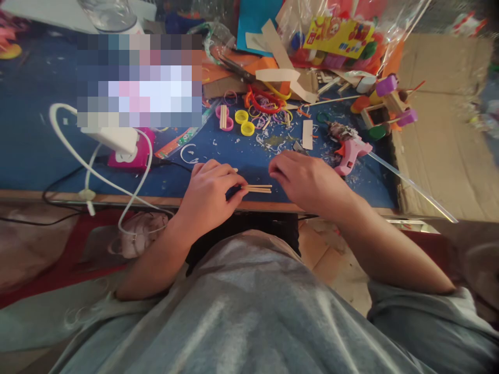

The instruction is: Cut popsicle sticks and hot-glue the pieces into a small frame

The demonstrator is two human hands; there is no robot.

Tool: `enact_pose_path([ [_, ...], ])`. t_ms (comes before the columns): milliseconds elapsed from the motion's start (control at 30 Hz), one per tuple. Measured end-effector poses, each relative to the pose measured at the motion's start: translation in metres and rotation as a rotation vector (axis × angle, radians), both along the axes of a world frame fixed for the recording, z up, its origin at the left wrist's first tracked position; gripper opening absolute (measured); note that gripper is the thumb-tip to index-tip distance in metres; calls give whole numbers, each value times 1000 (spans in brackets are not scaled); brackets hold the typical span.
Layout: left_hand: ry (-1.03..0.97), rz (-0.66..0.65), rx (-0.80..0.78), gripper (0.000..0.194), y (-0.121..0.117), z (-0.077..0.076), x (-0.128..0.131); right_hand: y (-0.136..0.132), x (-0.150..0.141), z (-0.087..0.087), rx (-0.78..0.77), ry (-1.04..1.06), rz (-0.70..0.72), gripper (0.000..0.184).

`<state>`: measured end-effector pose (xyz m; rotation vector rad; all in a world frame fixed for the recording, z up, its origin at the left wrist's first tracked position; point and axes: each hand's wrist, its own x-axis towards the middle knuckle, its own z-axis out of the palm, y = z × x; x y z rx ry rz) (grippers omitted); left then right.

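Note:
My left hand (214, 195) is closed at the table's front edge, pinching a few thin wooden sticks (260, 188) between thumb and fingers. The sticks lie flat, side by side, with their free ends pointing right. Just past those ends is my right hand (302, 176), its fingers curled down and pressed together; what they hold, if anything, is hidden. A pink glue gun (351, 153) with a long clear glue stick (413, 184) in its back lies right of my right hand. Beyond the hands is a small pale rectangular piece (307, 134).
Yellow bottle caps (247, 128), scissors (236, 70), rubber bands and paper strips (276, 75) clutter the back. A small built model (384, 106) stands by the cardboard (436, 124). On the left, a white charger (113, 140) sits in a magenta power socket (130, 161), its cable looping over the edge.

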<state>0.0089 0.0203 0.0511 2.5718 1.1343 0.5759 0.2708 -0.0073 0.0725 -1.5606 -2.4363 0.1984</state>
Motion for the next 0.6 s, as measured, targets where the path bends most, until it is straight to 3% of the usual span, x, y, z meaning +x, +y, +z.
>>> enact_pose_path([
  [133,-10,-2,-13,15,1,2,0,-8,9,5,98,106,-44,37],
  [367,-9,-5,-4,14,1,-1,-1,-30,-1,-13,16,195,36,23],
  [600,26,-19,-29,18,0,2,0,-28,-12,-16,-80,226,-25,22],
])
